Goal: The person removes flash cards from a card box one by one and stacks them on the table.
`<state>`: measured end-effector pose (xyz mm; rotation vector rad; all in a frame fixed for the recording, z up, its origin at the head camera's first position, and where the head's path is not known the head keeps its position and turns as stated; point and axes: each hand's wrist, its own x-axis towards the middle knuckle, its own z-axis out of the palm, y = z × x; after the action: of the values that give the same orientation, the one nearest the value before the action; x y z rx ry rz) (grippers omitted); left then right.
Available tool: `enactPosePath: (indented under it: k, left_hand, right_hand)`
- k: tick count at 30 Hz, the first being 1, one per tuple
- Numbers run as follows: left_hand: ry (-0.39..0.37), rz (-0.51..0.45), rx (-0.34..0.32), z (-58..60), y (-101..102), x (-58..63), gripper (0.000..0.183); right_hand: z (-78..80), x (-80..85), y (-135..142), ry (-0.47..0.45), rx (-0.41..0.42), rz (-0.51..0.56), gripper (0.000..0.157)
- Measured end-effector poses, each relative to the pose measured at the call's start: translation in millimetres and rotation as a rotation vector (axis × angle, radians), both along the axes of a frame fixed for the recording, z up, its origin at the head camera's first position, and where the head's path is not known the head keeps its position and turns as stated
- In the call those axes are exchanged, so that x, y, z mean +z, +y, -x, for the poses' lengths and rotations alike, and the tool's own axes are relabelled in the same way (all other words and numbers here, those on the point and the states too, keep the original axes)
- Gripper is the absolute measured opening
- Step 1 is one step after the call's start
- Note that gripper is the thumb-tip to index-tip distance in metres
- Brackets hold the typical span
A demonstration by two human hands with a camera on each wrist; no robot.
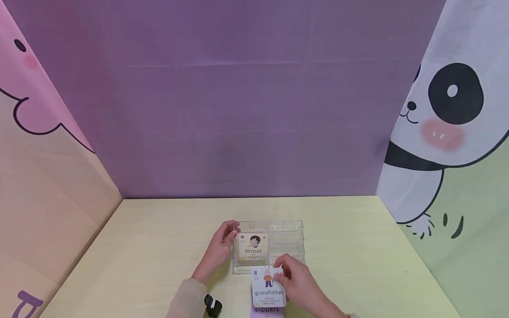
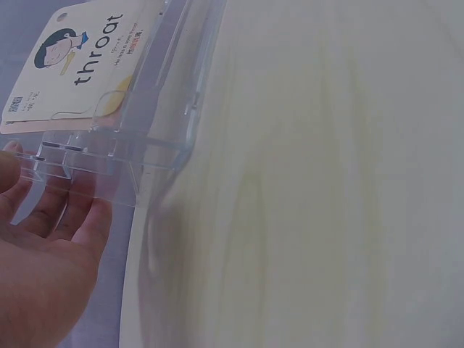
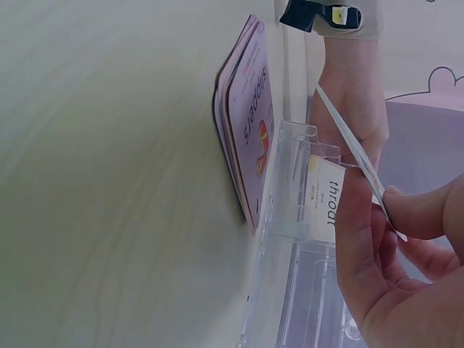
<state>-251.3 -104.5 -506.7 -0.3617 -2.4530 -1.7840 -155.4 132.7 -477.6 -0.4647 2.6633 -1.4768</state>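
Observation:
A clear plastic tiered rack (image 1: 286,248) lies on the table, with a "throat" card (image 1: 253,252) in its left column. My left hand (image 1: 218,250) grips the rack's upper left edge, its fingers curled under the plastic in the left wrist view. Between thumb and fingers, my right hand (image 1: 300,285) pinches a "grandfather" flashcard (image 1: 263,291) by its right side. That card is seen edge-on in the right wrist view. Below it sits a small stack of cards with a purple "slippers" card (image 3: 250,109) on top, partly covered by the held card in the head view.
A black device (image 1: 213,305) is strapped at the left sleeve (image 1: 187,298). The pale wooden table (image 1: 159,238) ends at a purple backdrop (image 1: 246,132). Panels with a pink cartoon figure (image 1: 43,110) and a panda (image 1: 449,132) flank it left and right.

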Motion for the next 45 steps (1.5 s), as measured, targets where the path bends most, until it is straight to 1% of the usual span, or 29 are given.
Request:
enactPosePath:
  k: [3,6,11,18,27,29,35,37,41,45]
  left_hand:
    - [0.007,0.009,0.005,-0.9,0,-0.4,0.027]
    - [0.016,0.020,0.011,-1.9,0,-0.8,0.027]
    - [0.024,0.017,0.010,-2.2,0,-2.1,0.027]
    - [-0.021,0.009,0.016,-3.4,0,-0.4,0.027]
    - [-0.022,0.004,0.012,-5.5,0,1.0,0.027]
    - [-0.026,0.004,0.011,-5.4,0,0.9,0.028]
    - [-0.026,0.008,0.010,-5.7,0,1.4,0.028]
    - [-0.019,0.004,0.012,-5.6,0,1.7,0.027]
    - [0.004,0.001,0.016,-5.6,0,2.2,0.026]
    - [0.004,0.006,0.018,-6.4,0,3.4,0.026]
  right_hand:
    - [-0.8,-0.8,0,-0.026,-0.001,-0.008,0.018]
    - [-1.2,-1.6,-1,-0.028,-0.001,-0.034,0.017]
    - [-2.9,-2.9,-2,-0.056,0.015,-0.018,0.018]
    - [-2.9,-5.2,-4,-0.096,0.008,-0.052,0.018]
    - [-4.6,-10.4,-4,-0.155,0.027,-0.016,0.018]
    - [-4.9,-10.6,-4,-0.149,0.024,-0.028,0.017]
    - [-6.7,-10.8,-4,-0.078,0.029,-0.073,0.015]
    - [-6.7,-10.2,-5,-0.072,0.022,-0.097,0.016]
    - [-6.4,-7.5,-6,-0.072,0.006,-0.168,0.018]
    - [-7.4,-3.5,-7,-0.042,-0.006,-0.235,0.018]
